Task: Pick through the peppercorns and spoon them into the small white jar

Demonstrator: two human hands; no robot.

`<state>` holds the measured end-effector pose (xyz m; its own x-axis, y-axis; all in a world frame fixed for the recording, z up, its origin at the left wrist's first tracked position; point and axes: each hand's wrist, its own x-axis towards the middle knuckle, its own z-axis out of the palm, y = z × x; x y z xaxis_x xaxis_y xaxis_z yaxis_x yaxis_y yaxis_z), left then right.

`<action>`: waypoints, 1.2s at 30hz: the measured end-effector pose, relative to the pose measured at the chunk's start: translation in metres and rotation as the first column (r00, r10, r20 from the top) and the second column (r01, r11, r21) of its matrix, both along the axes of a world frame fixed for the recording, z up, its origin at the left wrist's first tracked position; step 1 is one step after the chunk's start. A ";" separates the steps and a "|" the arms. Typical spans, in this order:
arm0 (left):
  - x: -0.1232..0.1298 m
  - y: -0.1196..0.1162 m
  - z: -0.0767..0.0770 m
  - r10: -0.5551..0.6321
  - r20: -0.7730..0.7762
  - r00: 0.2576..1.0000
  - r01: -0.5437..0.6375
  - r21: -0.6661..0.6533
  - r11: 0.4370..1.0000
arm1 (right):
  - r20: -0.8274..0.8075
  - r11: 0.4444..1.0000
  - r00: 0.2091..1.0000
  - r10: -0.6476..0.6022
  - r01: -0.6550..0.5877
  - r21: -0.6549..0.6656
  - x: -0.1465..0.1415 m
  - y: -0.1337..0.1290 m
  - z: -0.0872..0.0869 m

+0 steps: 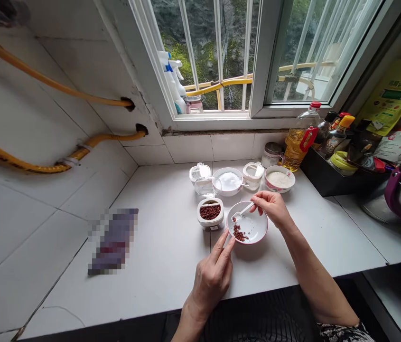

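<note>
My right hand [270,207] pinches the handle of a small white spoon [241,212] from the right. The spoon's scoop is down inside a white bowl [257,230] with a pink rim. Reddish-brown peppercorns [239,233] lie in a loose pile at the bowl's left side. My left hand [214,270] reaches up from the front, two fingers stretched out, their tips touching the bowl's near left rim; its other fingers are curled and partly hidden. Just left of the bowl stands a white spice container [210,223], its clear lid raised, full of the same peppercorns.
Behind are a bowl of white crystals [228,189], a bowl of pale powder [280,186], white containers [253,176] and a dark-lidded jar [272,156]. An oil bottle [296,142] and a black condiment rack [323,175] stand right. A blurred dark packet [115,242] lies left.
</note>
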<state>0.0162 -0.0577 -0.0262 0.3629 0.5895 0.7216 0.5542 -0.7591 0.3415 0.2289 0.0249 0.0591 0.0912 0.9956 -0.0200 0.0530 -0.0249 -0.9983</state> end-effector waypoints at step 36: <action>0.000 -0.001 0.005 0.011 -0.013 1.000 -0.012 -0.012 1.000 | 0.727 0.953 0.683 0.068 -0.260 0.156 -0.018 -0.017 -0.003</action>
